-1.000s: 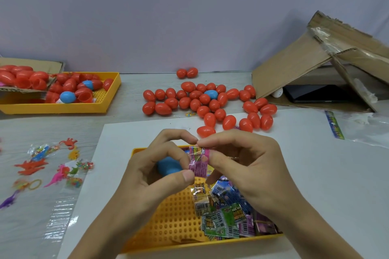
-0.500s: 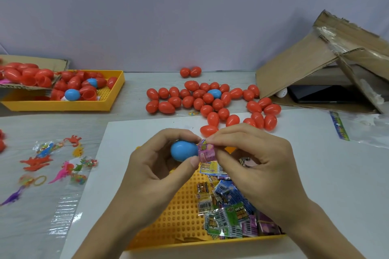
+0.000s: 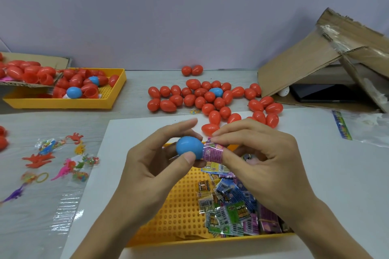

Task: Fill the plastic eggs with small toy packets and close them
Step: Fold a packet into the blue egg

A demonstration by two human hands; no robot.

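Left hand (image 3: 151,164) grips blue egg half (image 3: 189,149) — right hand (image 3: 259,153) pinches pink packet (image 3: 212,152), its end hidden inside.

I'm at a small hand-assembly packing bench, more a makeshift work table than a factory line. A heap of red plastic eggs (image 3: 212,101) lies loose on the pale table (image 3: 136,90), with more in a yellow tray (image 3: 117,88) to my left. Another yellow tray (image 3: 179,212) in front of me holds printed toy packets (image 3: 231,212). Torn cardboard boxes (image 3: 305,63) stand against a plain wall (image 3: 168,10).
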